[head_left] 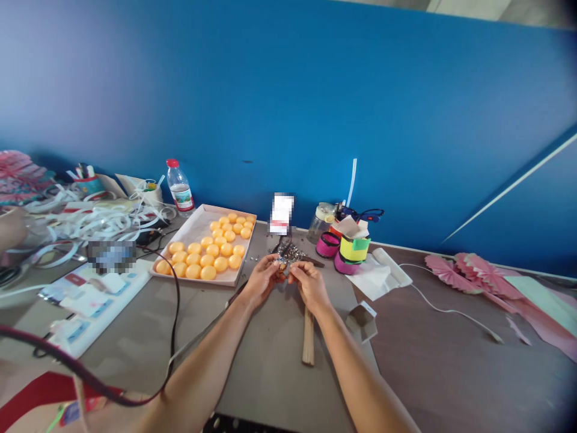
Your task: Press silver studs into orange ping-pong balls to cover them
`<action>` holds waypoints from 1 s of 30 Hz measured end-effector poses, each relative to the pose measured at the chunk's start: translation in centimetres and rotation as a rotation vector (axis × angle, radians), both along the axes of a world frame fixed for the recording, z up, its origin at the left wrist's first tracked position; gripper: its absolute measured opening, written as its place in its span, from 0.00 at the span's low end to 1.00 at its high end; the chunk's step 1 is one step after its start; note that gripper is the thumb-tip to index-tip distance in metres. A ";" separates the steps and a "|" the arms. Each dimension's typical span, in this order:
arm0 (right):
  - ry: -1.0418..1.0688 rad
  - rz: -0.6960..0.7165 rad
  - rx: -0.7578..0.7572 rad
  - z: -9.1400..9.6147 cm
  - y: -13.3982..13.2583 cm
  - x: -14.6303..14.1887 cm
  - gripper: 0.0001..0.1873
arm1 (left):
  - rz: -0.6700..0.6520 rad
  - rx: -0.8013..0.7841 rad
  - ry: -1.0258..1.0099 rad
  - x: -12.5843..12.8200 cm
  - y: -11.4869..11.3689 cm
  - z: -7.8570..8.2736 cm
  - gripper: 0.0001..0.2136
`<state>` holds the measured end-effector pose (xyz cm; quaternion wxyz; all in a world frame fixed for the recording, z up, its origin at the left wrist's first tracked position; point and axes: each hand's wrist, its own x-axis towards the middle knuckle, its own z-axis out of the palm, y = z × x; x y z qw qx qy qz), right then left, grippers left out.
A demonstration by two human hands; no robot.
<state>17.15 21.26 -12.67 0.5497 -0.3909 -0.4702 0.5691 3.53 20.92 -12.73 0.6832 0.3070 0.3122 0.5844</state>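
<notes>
Your left hand has its grip pinched around a small shiny piece. At three o'clock to it, your right hand is pinched closed; whether anything sits between those fingertips is too small to tell. At one o'clock lies a pile of metal bits on the tabletop. The piece looks light, stiff and probably slippery, so it likely handles best by its edges, with fingertips.

Shallow tray holds yellow-orange rounds. Right of tray: left hand, right hand, both pinching small shiny piece; loose metal bits, wooden-handled tool. Behind tray: red-capped bottle. Far right of tray: pink paper fans.
</notes>
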 end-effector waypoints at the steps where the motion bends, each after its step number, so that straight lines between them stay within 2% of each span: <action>1: 0.013 0.002 -0.014 -0.1 0.1 0.0 0.09 | -0.002 0.003 0.000 0.0 0.0 0.0 0.22; 4: -0.003 -0.014 -0.024 -0.2 0.2 -0.1 0.09 | -0.014 0.016 0.008 0.1 0.0 -0.1 0.22; 12: -0.243 -0.044 0.008 0.5 -0.2 0.0 0.06 | -0.019 0.041 0.079 0.3 -0.1 -0.4 0.22; 25: -0.235 -0.028 0.023 0.2 0.2 0.3 0.08 | 0.014 0.061 0.185 0.5 0.0 -0.6 0.21; 30: -0.251 -0.025 0.017 0.1 0.2 0.3 0.07 | 0.071 0.094 0.300 0.7 -0.1 -0.8 0.20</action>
